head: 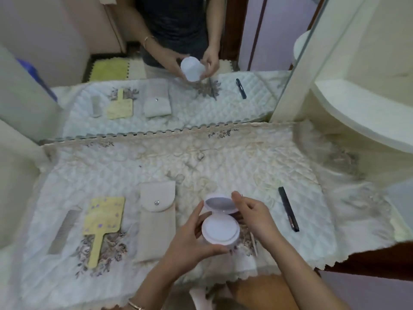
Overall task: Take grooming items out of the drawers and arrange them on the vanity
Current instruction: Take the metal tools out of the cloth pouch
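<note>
Both hands are on the open white compact [220, 229], held over the quilted cloth [223, 166] around 6 o'clock on the vanity. The left hand [192, 240] is curled round the base, and the right hand [254, 215] is curled at its side with the thumb on the flipped-up lid's edge. At 9 o'clock from it lie the pouch [156, 222], then the hand mirror [105, 217] and comb [61, 229], with a dark pencil [288, 209] at 2 o'clock.

Comb [63, 229], hand mirror [105, 217], pouch [157, 220] lie left of compact [220, 231]; pencil [288, 209] right.

Left hand [190, 239], right hand [253, 212]: curled grips.
</note>
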Tool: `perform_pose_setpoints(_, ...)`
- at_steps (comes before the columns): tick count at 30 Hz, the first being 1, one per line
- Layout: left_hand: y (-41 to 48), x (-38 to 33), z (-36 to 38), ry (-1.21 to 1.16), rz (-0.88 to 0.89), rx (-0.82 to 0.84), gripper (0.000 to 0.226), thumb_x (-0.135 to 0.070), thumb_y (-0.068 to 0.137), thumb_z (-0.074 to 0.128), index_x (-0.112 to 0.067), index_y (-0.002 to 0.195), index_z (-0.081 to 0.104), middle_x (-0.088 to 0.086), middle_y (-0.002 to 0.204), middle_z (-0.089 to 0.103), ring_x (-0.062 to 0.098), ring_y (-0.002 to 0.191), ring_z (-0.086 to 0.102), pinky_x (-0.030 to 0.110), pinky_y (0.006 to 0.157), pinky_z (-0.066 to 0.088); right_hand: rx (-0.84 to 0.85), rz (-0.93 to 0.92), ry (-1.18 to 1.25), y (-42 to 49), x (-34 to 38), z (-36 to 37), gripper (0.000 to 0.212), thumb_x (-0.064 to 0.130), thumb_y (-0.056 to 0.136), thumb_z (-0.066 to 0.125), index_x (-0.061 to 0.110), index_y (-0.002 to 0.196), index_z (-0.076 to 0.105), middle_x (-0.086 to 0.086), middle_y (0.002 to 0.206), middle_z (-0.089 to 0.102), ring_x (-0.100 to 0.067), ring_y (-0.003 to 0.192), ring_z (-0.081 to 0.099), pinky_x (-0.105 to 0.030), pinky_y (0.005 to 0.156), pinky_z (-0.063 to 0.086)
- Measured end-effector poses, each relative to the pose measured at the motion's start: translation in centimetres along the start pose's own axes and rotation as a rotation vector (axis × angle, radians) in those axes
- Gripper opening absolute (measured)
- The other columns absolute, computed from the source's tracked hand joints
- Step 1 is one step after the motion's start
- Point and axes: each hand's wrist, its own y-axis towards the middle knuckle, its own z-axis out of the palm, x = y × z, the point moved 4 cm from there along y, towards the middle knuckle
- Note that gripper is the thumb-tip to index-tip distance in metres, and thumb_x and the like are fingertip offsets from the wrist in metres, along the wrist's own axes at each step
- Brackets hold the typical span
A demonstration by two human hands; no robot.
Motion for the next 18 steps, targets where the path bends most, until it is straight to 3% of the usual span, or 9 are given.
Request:
perform_pose_setpoints(3, -0.4, 0.5, 0.8, 0.124, 0.012, -0.067, 0.118, -0.032, 0.056, 0.087, -0.032, 0.145, 0.009, -0.032, 0.123, 0.047, -0.023, 0.11, 0.044, -0.002, 0.089, 0.033, 0.014, 0.027, -0.011, 1.0, -0.6, 0.2, 0.106, 0.089, 0.057, 0.035, -0.012, 0.077, 0.059, -0.032, 0.079, 0.064, -0.041, 0.073, 0.063, -0.039, 0.063, 0.048)
perform_pose_setpoints(5, -0.7, 0.6, 1.2, 0.206, 0.01, -0.102, 0.116, -0.038, 0.056, 0.086, -0.042, 0.141, 0.006, -0.03, 0.127, 0.046, -0.012, 0.117, 0.044, 0.001, 0.091, 0.033, 0.007, 0.057, -0.015, 1.6, -1.0, 0.4, 0.097, 0.084, 0.065, 0.032, -0.011, 0.068, 0.054, -0.027, 0.069, 0.058, -0.032, 0.062, 0.056, -0.032, 0.061, 0.041)
perform_pose_setpoints(7, -1.0, 0.5, 1.5, 0.245, 0.013, -0.151, 0.102, -0.038, 0.057, 0.085, -0.057, 0.125, 0.013, -0.037, 0.122, 0.044, -0.02, 0.111, 0.043, -0.005, 0.085, 0.032, -0.007, 0.096, -0.024, 2.3, -1.6, 0.6, 0.078, 0.07, 0.08, 0.032, -0.002, 0.061, 0.054, -0.017, 0.067, 0.054, -0.023, 0.062, 0.051, -0.03, 0.061, 0.038)
perform_pose_setpoints(9, -1.2, 0.5, 1.6, 0.262, 0.027, -0.196, 0.087, -0.031, 0.059, 0.085, -0.061, 0.111, 0.023, -0.043, 0.113, 0.04, -0.033, 0.101, 0.038, -0.008, 0.08, 0.031, 0.007, 0.114, -0.032, 3.2, -1.8, 1.0, 0.07, 0.06, 0.089, 0.031, 0.001, 0.056, 0.052, -0.014, 0.065, 0.055, -0.022, 0.061, 0.052, -0.03, 0.059, 0.038)
perform_pose_setpoints(12, -1.1, 0.5, 1.1, 0.309, 0.038, -0.215, 0.081, -0.028, 0.062, 0.084, -0.057, 0.108, 0.024, -0.045, 0.111, 0.032, -0.032, 0.099, 0.036, -0.01, 0.079, 0.026, 0.04, 0.061, -0.076, 4.1, -1.8, 1.9, 0.055, 0.052, 0.094, 0.03, 0.02, 0.053, 0.048, -0.003, 0.063, 0.054, -0.018, 0.063, 0.05, -0.029, 0.06, 0.036)
perform_pose_setpoints(15, -0.3, 1.1, 0.4, 0.369, 0.055, -0.211, 0.084, -0.037, 0.06, 0.081, -0.048, 0.119, 0.023, -0.04, 0.117, 0.031, -0.011, 0.112, 0.036, -0.01, 0.082, 0.021, 0.057, -0.052, -0.17, 4.6, -1.2, 2.0, 0.047, 0.038, 0.096, 0.037, 0.01, 0.062, 0.053, -0.003, 0.06, 0.049, -0.015, 0.058, 0.044, -0.029, 0.058, 0.033)
perform_pose_setpoints(16, 0.1, 1.4, 0.4, 0.404, 0.061, -0.198, 0.083, -0.039, 0.061, 0.08, -0.044, 0.125, 0.026, -0.034, 0.125, 0.034, -0.006, 0.116, 0.035, -0.007, 0.085, 0.021, 0.059, -0.089, -0.194, 4.8, -0.9, 1.9, 0.043, 0.033, 0.096, 0.04, 0.005, 0.068, 0.058, -0.004, 0.06, 0.05, -0.016, 0.057, 0.045, -0.029, 0.057, 0.033)
perform_pose_setpoints(18, 0.9, 2.1, 0.5, 0.498, 0.058, -0.172, 0.086, -0.039, 0.069, 0.076, -0.026, 0.138, 0.028, -0.014, 0.143, 0.034, 0.003, 0.128, 0.033, 0.002, 0.093, 0.02, 0.08, -0.121, -0.235, 5.5, -0.6, 1.6, 0.029, 0.024, 0.095, 0.045, 0.011, 0.077, 0.062, 0.002, 0.064, 0.057, -0.013, 0.059, 0.05, -0.027, 0.057, 0.037)
